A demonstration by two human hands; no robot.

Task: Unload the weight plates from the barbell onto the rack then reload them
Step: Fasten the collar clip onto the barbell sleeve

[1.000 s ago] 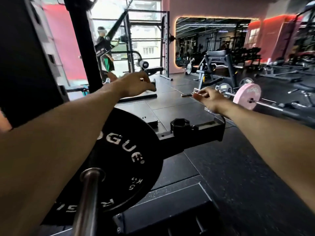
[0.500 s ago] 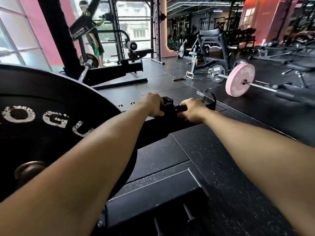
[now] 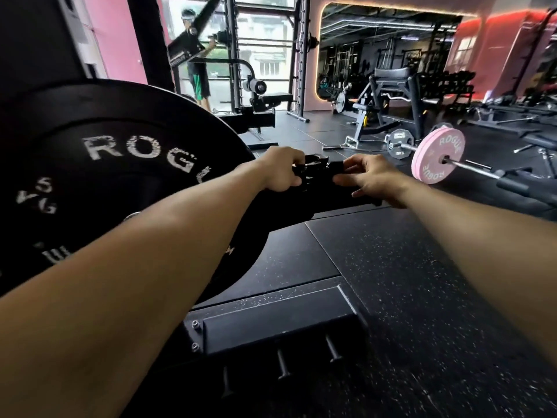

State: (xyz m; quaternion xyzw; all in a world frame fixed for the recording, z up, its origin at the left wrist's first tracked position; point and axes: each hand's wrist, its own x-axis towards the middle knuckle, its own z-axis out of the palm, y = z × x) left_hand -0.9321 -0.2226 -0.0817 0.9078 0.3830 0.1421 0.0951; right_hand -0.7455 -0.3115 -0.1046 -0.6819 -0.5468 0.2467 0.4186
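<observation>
A big black ROGUE weight plate [image 3: 120, 164] fills the left of the view, and a sliver of the steel barbell sleeve [image 3: 132, 215] shows just above my left forearm. Beyond it, a black barbell collar [image 3: 316, 168] sits on a black rack base beam [image 3: 331, 203]. My left hand [image 3: 278, 170] grips the collar's left side with curled fingers. My right hand [image 3: 370, 179] pinches its right side between thumb and fingers. My fingers hide most of the collar.
A black floor block with several pegs [image 3: 280, 327] lies near my feet. At right, another barbell carries pink plates [image 3: 437, 155] and a small black one. Benches [image 3: 388, 95] stand behind, and a person [image 3: 197, 70] stands by the far rack.
Both hands came down from mid-air onto the collar on the beam. My right hand has gone from a full grip to a thumb-and-finger pinch, and the view has shifted a little.
</observation>
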